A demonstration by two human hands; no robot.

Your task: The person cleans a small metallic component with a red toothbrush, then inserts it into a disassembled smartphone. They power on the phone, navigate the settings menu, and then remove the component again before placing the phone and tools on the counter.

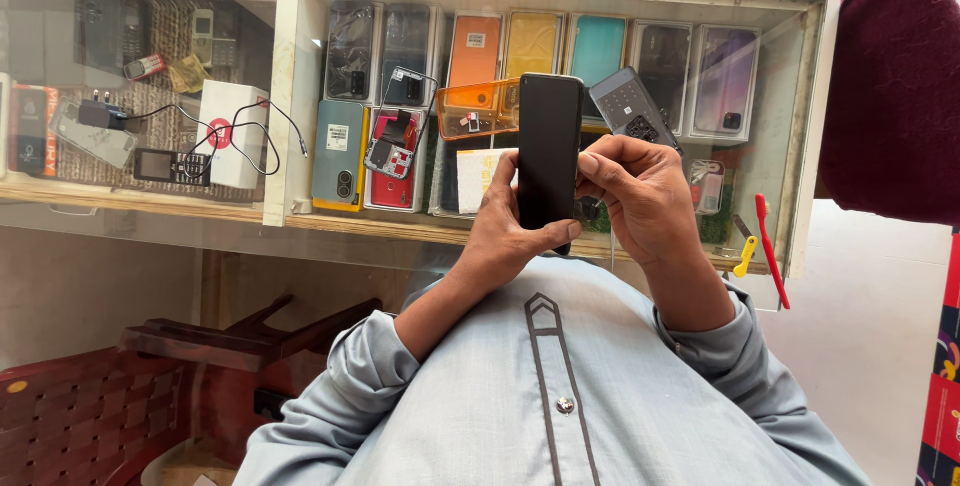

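My left hand holds a black smartphone upright above a glass display counter, thumb wrapped over its lower right edge. My right hand is closed beside the phone's right edge, fingertips pinched together against its side; whether something small is between them I cannot tell. The phone's dark face is turned toward me. Both grey sleeves come up from the bottom of the view.
The glass counter shows phone cases, an orange clear case, a phone part, a white box with cable and old handsets. A red tool and yellow tool lie right. Red plastic chair lower left.
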